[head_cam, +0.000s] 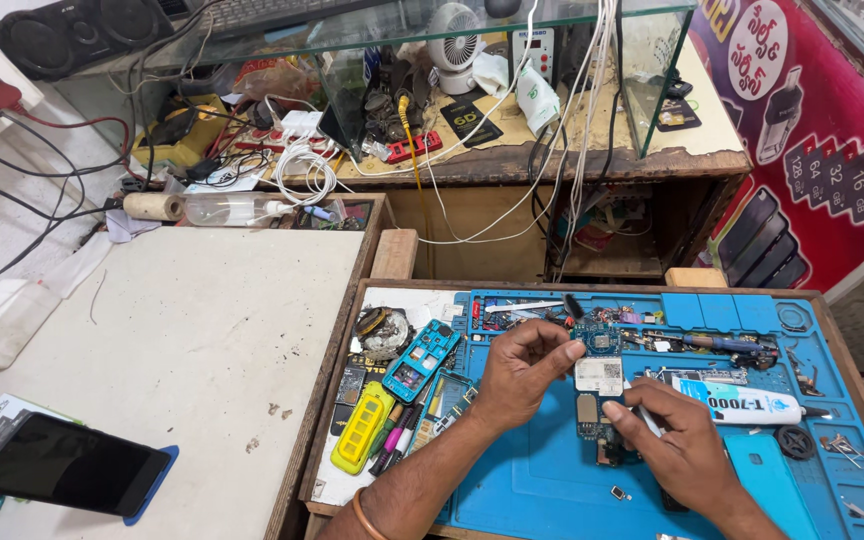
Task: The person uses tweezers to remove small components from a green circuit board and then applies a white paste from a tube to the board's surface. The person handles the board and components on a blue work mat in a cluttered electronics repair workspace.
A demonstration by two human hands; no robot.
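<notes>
My left hand (520, 372) pinches the top edge of the phone circuit board (597, 385), thumb and forefinger closed on it just above the metal shield with the white label. My right hand (680, 440) has its fingers curled shut round a thin white tool (644, 418), the tip brought in against the board's right edge, just below the label; I think it is a pair of tweezers or a pry pick, but my own fingers hide most of it.

The board lies flat on the blue work mat (552, 480), right under both hands, bare and already out of any housing. Nothing is yet fitted back round it, so as I judge it the stripping down is done and the work on the board itself is in hand.

Just beyond my right fingers lies a white glue tube (747, 403), and past it a screwdriver (722, 343). Beyond my left knuckles sits a blue phone frame (421, 358), with a yellow tool (363, 427) nearer my wrist. Well off to the left on the pale bench (202, 350) rests a dark phone (62, 465).
</notes>
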